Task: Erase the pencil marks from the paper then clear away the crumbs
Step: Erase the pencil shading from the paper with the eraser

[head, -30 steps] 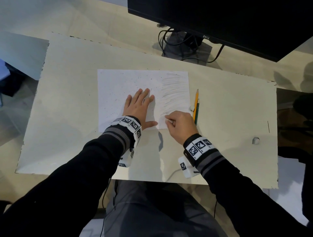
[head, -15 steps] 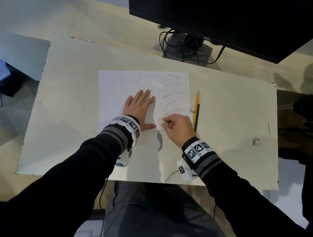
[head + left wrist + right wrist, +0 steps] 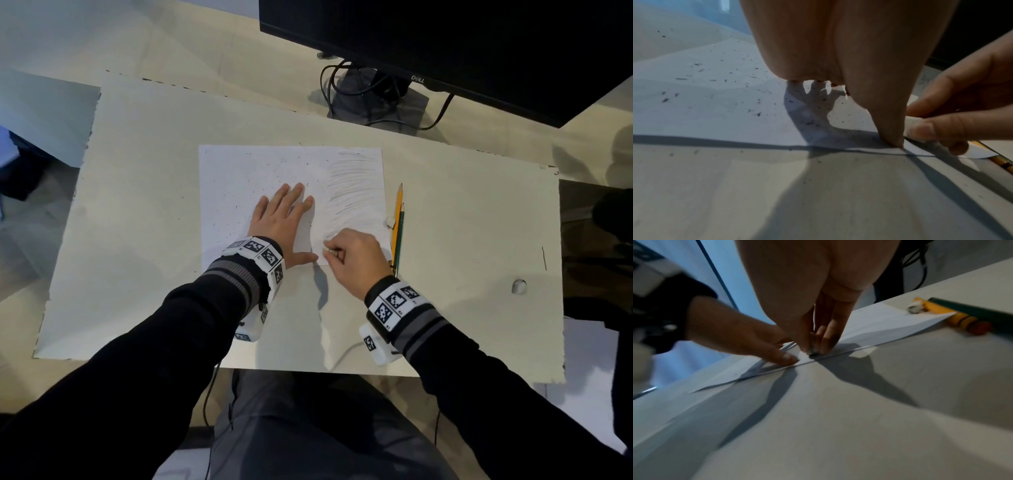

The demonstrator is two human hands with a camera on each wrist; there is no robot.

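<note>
A white sheet of paper (image 3: pixel 260 171) lies on the pale board; grey pencil marks (image 3: pixel 352 192) cover its right strip, and dark eraser crumbs (image 3: pixel 236 205) dot its left part. My left hand (image 3: pixel 284 219) lies flat on the sheet, fingers straight, thumb out to the right. My right hand (image 3: pixel 346 251) pinches a small white eraser (image 3: pixel 330 251) and presses it on the paper near the bottom edge, just right of the left thumb. In the right wrist view the eraser (image 3: pixel 813 350), its tip dirty, sits between thumb and fingers. The crumbs (image 3: pixel 694 78) show in the left wrist view.
Two pencils, yellow (image 3: pixel 397 222) and green (image 3: pixel 401 236), lie just right of the sheet, with a small white eraser piece (image 3: pixel 390 222) beside them. A black monitor (image 3: pixel 479 44) with stand and cables stands at the back. A small round hole (image 3: pixel 519 286) marks the board's right side.
My right hand with the eraser has slid left along the bottom of the sheet, closer to the left thumb. The left hand has stayed flat in place.
</note>
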